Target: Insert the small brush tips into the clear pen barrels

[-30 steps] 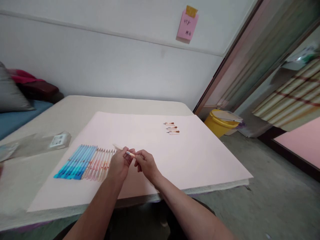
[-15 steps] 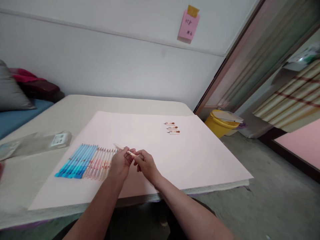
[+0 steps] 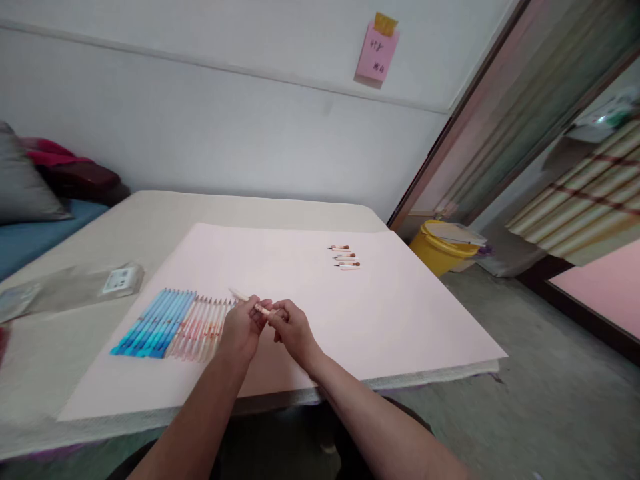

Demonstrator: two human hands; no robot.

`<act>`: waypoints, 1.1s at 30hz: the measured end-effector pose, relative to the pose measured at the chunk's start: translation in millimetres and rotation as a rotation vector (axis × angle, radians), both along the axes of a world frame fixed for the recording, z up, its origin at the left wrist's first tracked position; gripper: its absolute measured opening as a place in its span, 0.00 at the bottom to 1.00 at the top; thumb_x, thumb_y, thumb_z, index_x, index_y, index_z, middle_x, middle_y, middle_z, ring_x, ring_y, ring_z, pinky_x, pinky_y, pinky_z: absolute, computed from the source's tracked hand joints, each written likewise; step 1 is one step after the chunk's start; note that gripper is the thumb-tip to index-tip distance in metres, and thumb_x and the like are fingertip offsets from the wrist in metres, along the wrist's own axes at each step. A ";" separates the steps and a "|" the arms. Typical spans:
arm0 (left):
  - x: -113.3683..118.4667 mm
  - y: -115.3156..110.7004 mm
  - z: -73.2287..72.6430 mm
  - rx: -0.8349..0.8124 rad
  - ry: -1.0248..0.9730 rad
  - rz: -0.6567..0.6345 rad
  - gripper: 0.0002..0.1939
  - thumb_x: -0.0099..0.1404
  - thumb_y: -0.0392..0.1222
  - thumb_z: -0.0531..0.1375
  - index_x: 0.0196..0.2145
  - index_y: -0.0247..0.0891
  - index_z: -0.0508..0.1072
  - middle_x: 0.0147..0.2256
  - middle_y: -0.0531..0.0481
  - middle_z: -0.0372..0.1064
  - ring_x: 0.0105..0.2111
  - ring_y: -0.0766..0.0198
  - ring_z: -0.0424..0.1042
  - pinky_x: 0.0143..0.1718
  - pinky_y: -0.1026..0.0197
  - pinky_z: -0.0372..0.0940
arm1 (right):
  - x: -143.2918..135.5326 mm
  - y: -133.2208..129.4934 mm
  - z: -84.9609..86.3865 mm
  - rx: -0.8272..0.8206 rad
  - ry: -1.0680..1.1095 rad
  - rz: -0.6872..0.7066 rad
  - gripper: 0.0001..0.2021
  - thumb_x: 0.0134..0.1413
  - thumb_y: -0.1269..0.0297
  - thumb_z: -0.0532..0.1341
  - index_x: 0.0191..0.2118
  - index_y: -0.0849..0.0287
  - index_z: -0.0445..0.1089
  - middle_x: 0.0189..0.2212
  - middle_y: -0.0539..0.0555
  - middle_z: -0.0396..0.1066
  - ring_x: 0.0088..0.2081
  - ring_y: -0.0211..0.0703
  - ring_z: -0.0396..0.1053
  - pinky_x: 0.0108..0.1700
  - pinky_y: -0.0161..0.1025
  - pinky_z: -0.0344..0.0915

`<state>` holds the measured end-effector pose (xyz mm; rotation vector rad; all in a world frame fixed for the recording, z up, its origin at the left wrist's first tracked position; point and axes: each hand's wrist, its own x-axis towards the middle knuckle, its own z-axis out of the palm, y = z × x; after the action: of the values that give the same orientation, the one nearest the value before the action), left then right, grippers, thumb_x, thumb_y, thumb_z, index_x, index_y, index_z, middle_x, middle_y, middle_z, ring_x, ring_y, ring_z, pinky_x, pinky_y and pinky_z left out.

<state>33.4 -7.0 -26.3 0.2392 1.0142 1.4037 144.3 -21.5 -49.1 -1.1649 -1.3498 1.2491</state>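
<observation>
Both my hands hold one pale pen over the pink sheet. My left hand is closed around its middle, with the whitish pointed end sticking out to the upper left. The thumb and fingers of my right hand pinch the other end. Beside my left hand lies a row of pale pink pens, partly hidden by that hand. Left of them is a row of blue pens. Three short pieces with dark tips and brown ends lie farther back on the sheet.
A clear plastic bag with a white label lies on the table's left side. A yellow bucket stands on the floor to the right. A grey cushion is at the far left. A pink note is taped to the wall.
Almost nothing differs. Both hands keep the pen in nearly the same place, with only a slight shift of the fingers.
</observation>
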 end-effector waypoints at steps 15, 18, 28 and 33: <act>1.9 -1.6 -0.3 0.035 0.044 -0.039 0.03 0.56 0.31 0.57 0.27 0.32 0.63 0.25 0.44 0.68 0.21 0.66 0.68 0.19 0.66 0.62 | -2.2 -1.5 1.8 -0.030 -0.005 0.029 0.04 0.52 0.64 0.55 0.32 0.59 0.62 0.19 0.44 0.63 0.14 0.29 0.58 0.14 0.27 0.54; 2.0 -2.3 -0.1 0.046 0.043 -0.037 0.03 0.56 0.31 0.57 0.27 0.32 0.63 0.25 0.44 0.68 0.22 0.66 0.68 0.19 0.66 0.63 | -2.3 -1.3 2.2 -0.046 -0.001 0.036 0.04 0.52 0.65 0.54 0.33 0.59 0.62 0.18 0.44 0.63 0.14 0.29 0.57 0.14 0.26 0.53; 3.0 -2.1 -0.4 0.020 0.050 -0.014 0.03 0.57 0.31 0.56 0.28 0.32 0.63 0.25 0.43 0.68 0.24 0.64 0.70 0.19 0.66 0.63 | -1.7 -0.2 -1.8 -0.041 -0.019 0.046 0.05 0.53 0.63 0.54 0.33 0.59 0.63 0.19 0.44 0.63 0.14 0.29 0.58 0.14 0.26 0.54; 3.3 -1.9 -1.0 0.006 0.064 -0.012 0.03 0.56 0.31 0.57 0.28 0.33 0.63 0.25 0.44 0.68 0.24 0.64 0.70 0.19 0.66 0.62 | -2.2 0.3 -3.4 -0.052 -0.019 0.054 0.06 0.54 0.62 0.54 0.32 0.59 0.63 0.19 0.44 0.63 0.14 0.29 0.58 0.14 0.27 0.54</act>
<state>36.7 -8.9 -27.3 0.2956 1.0598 1.3953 142.1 -21.1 -52.5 -1.1856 -1.3787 1.3214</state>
